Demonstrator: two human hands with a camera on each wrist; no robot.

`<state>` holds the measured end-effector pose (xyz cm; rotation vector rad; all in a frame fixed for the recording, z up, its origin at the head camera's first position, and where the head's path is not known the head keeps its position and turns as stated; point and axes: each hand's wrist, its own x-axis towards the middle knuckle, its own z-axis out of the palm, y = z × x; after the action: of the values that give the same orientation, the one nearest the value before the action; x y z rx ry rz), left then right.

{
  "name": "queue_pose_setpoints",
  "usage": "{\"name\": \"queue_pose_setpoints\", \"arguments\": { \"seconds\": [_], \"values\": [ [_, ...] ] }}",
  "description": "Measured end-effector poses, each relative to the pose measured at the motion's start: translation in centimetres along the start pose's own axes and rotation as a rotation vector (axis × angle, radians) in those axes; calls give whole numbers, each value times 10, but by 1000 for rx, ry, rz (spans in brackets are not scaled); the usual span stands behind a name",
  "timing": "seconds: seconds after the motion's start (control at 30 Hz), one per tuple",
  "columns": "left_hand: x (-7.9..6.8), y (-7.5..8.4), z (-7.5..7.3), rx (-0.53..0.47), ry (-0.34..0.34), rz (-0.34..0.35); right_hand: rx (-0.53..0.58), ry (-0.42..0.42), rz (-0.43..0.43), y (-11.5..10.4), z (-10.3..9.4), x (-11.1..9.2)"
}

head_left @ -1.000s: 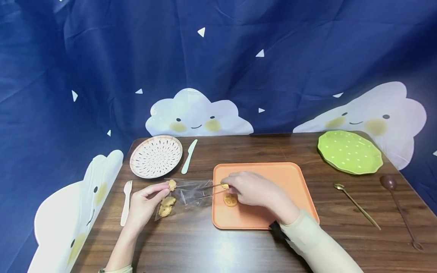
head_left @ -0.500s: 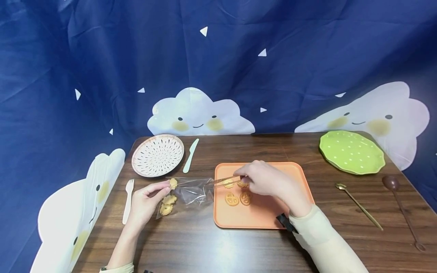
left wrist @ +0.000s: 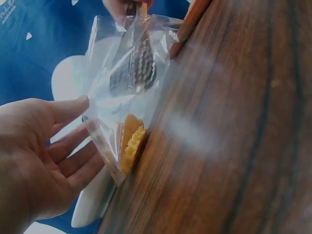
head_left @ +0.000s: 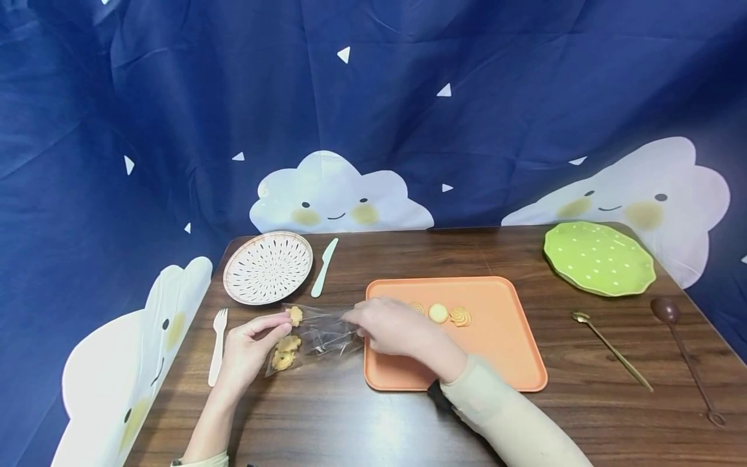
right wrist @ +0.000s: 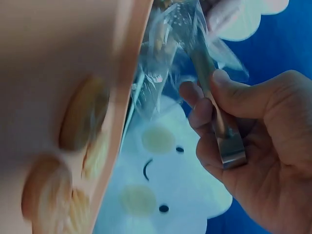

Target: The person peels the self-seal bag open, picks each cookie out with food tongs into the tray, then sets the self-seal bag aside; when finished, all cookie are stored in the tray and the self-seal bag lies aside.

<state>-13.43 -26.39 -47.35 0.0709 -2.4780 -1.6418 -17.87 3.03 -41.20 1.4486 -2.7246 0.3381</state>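
Observation:
My left hand (head_left: 248,347) pinches the edge of a clear plastic bag (head_left: 327,327) between thumb and fingers. Several golden cookies (left wrist: 130,146) sit at the bag's closed end, beside the left fingertips. Metal tongs (right wrist: 214,100) are gripped in my right hand (head_left: 397,332), thumb on one arm and fingers curled round the other. The textured tong heads (left wrist: 144,70) reach inside the bag, short of the cookies, with nothing between them. An orange tray (head_left: 502,357) lies beneath the right forearm. Round cookies (head_left: 460,316) show on it, others hidden by the hand.
At the back left are a patterned white plate (head_left: 270,269) and a pale green knife (head_left: 324,267); a white fork (head_left: 217,347) lies left of the left hand. Rightward are a green dotted plate (head_left: 600,258), a gold spoon (head_left: 613,350) and a brown ladle (head_left: 665,311).
The right hand first drew the tongs rightward over the tray, then came back left, carrying the tong heads into the bag. The left hand and bag have stayed nearly still.

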Motion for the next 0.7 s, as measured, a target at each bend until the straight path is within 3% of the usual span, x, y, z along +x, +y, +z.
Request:
{"name": "queue_pose_setpoints", "arguments": {
  "seconds": [0.23,0.7],
  "values": [
    [1,-2,-1,45,3,1,-42,-19,-7,-13,10,14],
    [1,0,-3,119,-3,-31,-171,-33,17,-21,24,17]
  ]
}}
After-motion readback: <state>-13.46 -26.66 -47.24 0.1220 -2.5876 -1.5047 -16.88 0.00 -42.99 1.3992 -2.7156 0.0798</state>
